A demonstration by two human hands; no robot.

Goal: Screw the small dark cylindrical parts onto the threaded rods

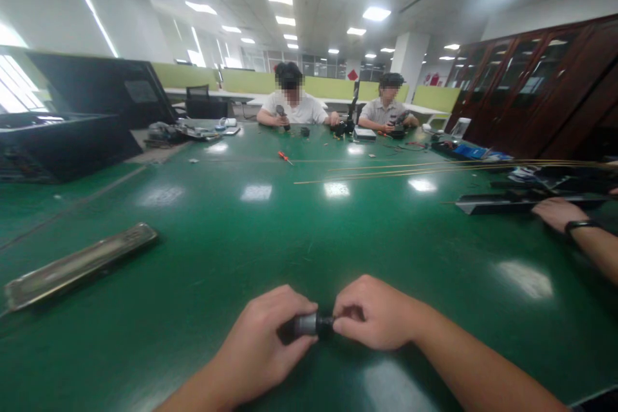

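Low in the middle of the head view, a small black-and-silver cylinder (306, 324) lies sideways just above or on the green table (232, 257); I cannot tell if it touches. My left hand (268, 335) grips it around the silver body, thumb and fingers on opposite sides. At its black right end, my right hand (374, 315) has thumb and forefinger pinched together on the tip. Whatever sits between those right fingertips is mostly hidden, and the cylinder's exact kind does not show.
A long metal bar-shaped case (82, 267) lies at left. Farther back are an orange screwdriver (284, 157) and thin brass-coloured rods (386, 172). Another person's hand (560, 214) rests by a dark metal channel (512, 203) at right. Two people (292, 106) sit across the table.
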